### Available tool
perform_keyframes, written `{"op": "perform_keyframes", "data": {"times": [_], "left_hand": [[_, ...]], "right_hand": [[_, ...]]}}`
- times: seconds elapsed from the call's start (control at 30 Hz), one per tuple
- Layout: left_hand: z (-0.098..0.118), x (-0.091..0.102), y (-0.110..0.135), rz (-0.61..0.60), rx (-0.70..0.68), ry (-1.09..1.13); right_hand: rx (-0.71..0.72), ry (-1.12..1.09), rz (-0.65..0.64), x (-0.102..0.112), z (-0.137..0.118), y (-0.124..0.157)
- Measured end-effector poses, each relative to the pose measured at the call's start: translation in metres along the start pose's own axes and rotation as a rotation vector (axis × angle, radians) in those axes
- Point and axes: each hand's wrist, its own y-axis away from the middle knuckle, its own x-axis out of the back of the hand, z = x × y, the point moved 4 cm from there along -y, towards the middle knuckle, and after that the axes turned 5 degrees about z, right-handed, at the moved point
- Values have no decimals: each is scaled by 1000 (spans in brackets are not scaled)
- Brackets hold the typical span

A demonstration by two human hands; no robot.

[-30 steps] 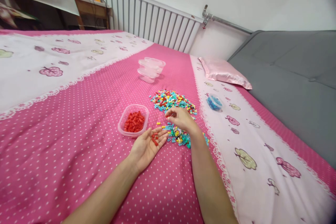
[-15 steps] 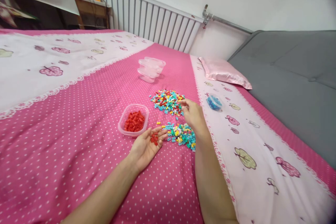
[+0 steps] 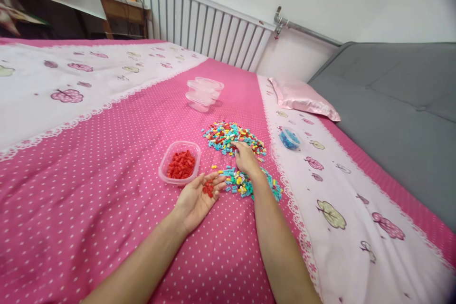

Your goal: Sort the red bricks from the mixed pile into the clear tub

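My left hand point(image 3: 194, 201) lies palm up with its fingers stretched out, and a small heap of red toy bricks point(image 3: 208, 188) rests in the palm. Just left of its fingertips stands a clear plastic tub point(image 3: 163, 171) holding many more red bricks point(image 3: 181, 165). My right hand point(image 3: 245, 157) reaches down to the near side of a mixed pile of colourful toy bricks point(image 3: 228, 134). Its fingers are bent together at the pile, and what they pinch is too small to make out. Below that wrist spreads a second pile point(image 3: 243, 183), mostly blue, green and yellow bricks, partly covered by my right forearm.
Stacked clear containers point(image 3: 204, 92) stand farther back on the pink dotted bedspread point(image 3: 142, 118). To the right sits a small tub of blue bricks point(image 3: 289, 138). Beyond it are a pink pillow point(image 3: 304, 99) and a grey padded headboard point(image 3: 392, 90). A radiator point(image 3: 199, 16) lines the wall.
My right hand has moved left and slightly down over the far pile, uncovering bricks at the right of both piles. My left hand stays put with the red bricks.
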Motion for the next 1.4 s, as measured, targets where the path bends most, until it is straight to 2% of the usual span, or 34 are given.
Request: {"op": "perform_keyframes", "data": {"times": [0.23,0.37,0.57,0.7,0.9,1.03,1.13,1.4], "left_hand": [[0,1,-1,-6,-2,-11],[0,2,-1,-6,0,-6],[0,2,-1,-6,-3,-8],[1,2,0,1,-6,-14],[0,1,2,7,-5,-14],[0,1,2,17,6,-5],[0,1,2,17,0,-11],[0,2,0,-3,-1,-8]], "right_hand": [[182,-86,-69,-10,-14,0],[290,-122,-151,-12,-24,3],[316,-167,-292,-4,-32,10],[219,-196,-342,7,-26,14],[-22,-125,-125,29,0,9],[-208,-44,-26,33,15,8],[-260,31,-57,31,16,10],[-254,54,-198,21,2,14]]}}
